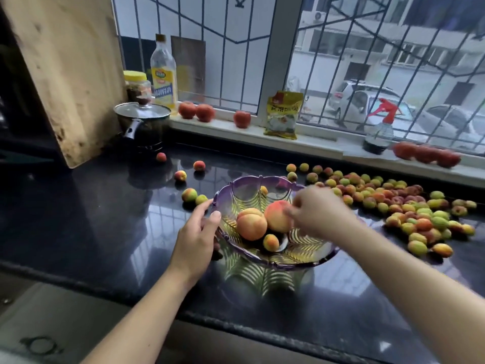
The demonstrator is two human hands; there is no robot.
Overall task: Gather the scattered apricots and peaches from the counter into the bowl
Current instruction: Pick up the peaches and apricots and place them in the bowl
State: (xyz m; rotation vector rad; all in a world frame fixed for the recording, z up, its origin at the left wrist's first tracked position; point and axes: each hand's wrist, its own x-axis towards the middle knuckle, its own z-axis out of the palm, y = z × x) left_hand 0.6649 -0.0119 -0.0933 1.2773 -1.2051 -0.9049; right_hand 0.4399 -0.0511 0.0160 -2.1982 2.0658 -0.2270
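Shiny black counter [105, 219] under a barred window. Purple see-through bowl [309, 248] in the middle of the frame, holding two big peaches and a small apricot [270, 242]. Left peach [251, 224] lying in the bowl. Right peach [277, 216] pinched by the right hand [319, 211], fingers curled on it, inside the bowl. Left hand [195, 239] gripping the bowl's left rim, thumb over the edge. Big pile of apricots [399, 203] spread on the counter at right of the frame. A few loose ones [189, 194] left of the bowl. Farther up left, pot [143, 122] with a glass lid. On the sill: oil bottle [163, 74], yellow-lid jar [136, 84], tomatoes [196, 111], yellow bag [282, 115], spray bottle [379, 130].
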